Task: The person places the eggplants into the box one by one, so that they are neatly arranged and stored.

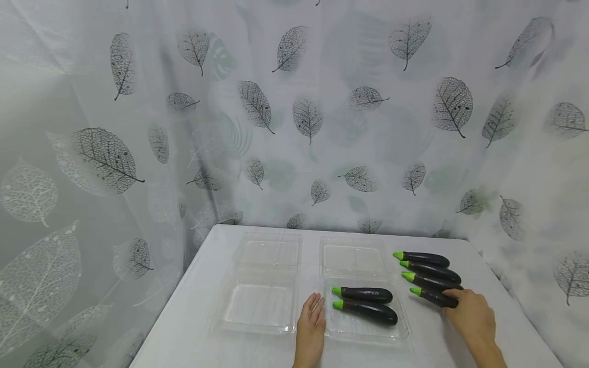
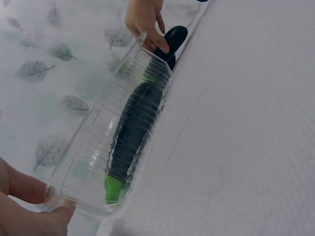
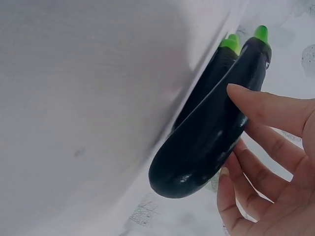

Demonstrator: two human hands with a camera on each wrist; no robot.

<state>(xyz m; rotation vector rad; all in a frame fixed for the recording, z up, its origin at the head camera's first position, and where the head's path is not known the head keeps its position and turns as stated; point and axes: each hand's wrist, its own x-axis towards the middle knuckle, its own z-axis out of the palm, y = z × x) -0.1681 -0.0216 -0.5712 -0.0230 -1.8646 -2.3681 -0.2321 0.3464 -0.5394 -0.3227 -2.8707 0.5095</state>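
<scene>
My right hand (image 1: 472, 314) pinches a dark eggplant (image 3: 206, 132) with a green stem end, thumb on one side and fingers on the other. In the head view this eggplant (image 1: 432, 296) is the nearest of a column at the table's right side; three more eggplants (image 1: 430, 271) lie behind it. Two eggplants (image 1: 365, 294) lie side by side in the right clear plastic box (image 1: 349, 333), stems to the left. My left hand (image 1: 310, 327), its fingers straight, touches that box's left edge; the left wrist view shows thumb and fingers (image 2: 27, 189) at the box's corner.
The right box's open lid (image 1: 352, 240) lies flat behind it. To the left is a second open clear box (image 1: 259, 327) with nothing in it. Both stand on a white table (image 1: 184, 327), before a leaf-patterned curtain (image 1: 331, 153).
</scene>
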